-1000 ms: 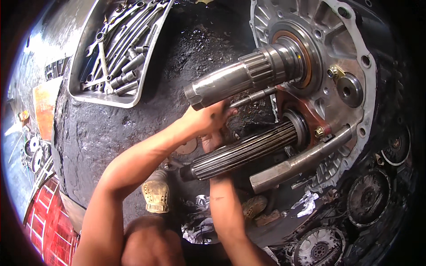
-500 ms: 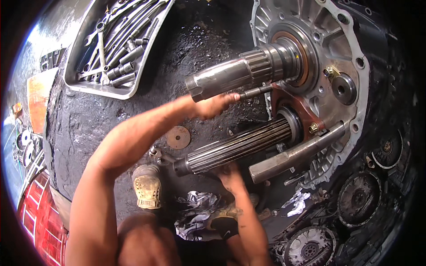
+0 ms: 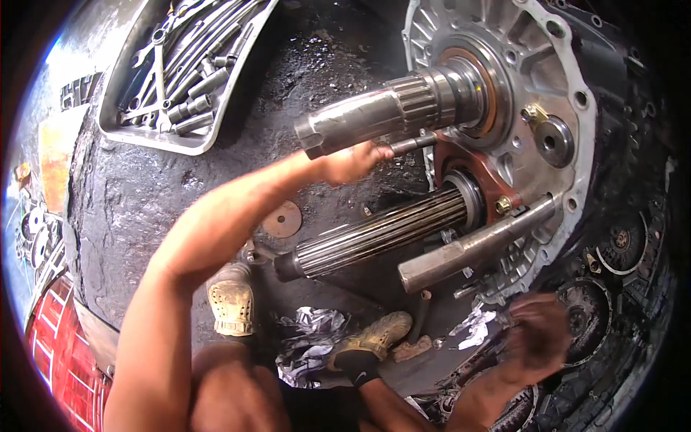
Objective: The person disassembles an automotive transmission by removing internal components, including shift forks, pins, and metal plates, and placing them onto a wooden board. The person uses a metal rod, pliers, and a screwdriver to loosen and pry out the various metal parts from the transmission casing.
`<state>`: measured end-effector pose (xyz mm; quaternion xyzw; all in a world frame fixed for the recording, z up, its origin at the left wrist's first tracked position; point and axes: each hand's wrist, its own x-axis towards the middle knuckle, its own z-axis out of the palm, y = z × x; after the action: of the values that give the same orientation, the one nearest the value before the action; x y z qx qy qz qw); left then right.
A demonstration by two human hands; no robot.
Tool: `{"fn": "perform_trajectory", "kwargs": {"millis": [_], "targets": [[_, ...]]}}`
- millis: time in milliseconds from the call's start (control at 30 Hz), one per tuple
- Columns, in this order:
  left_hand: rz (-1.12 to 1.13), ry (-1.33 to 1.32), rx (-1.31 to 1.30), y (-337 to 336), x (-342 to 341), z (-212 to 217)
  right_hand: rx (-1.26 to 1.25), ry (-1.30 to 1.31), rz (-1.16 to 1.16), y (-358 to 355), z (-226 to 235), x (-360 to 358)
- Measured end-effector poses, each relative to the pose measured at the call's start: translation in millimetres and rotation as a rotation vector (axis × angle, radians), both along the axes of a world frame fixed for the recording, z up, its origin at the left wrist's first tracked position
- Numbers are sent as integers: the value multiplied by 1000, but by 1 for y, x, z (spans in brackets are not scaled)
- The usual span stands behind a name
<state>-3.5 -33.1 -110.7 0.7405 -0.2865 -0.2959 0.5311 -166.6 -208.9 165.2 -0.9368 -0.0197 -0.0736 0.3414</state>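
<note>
Mech. workshop, this one: steel tray of spanners & sockets up left, big gearbox-type hsg. w/ splined shafts on the right, round metal parts alongside, grimy blk floor underfoot.

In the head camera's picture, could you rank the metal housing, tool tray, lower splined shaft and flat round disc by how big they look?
Largest to smallest:
1. Metal housing
2. Tool tray, cropped by the top edge
3. Lower splined shaft
4. Flat round disc
</note>
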Motion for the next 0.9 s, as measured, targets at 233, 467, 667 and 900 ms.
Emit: {"fn": "perform_trajectory", "kwargs": {"millis": [233,467,667,900], "targets": [[259,-433,-100,16,-7,-7,-223,-336,-166,-27,10,103],[6,-64,74,2,-13,-21,-270,-593,69,-28,-9,183],[-228,857,71,13,23,-8,-237,-664,-63,-60,22,204],[274,-769,310,-6,-30,8,-733,-619,28,-46,24,245]]}}
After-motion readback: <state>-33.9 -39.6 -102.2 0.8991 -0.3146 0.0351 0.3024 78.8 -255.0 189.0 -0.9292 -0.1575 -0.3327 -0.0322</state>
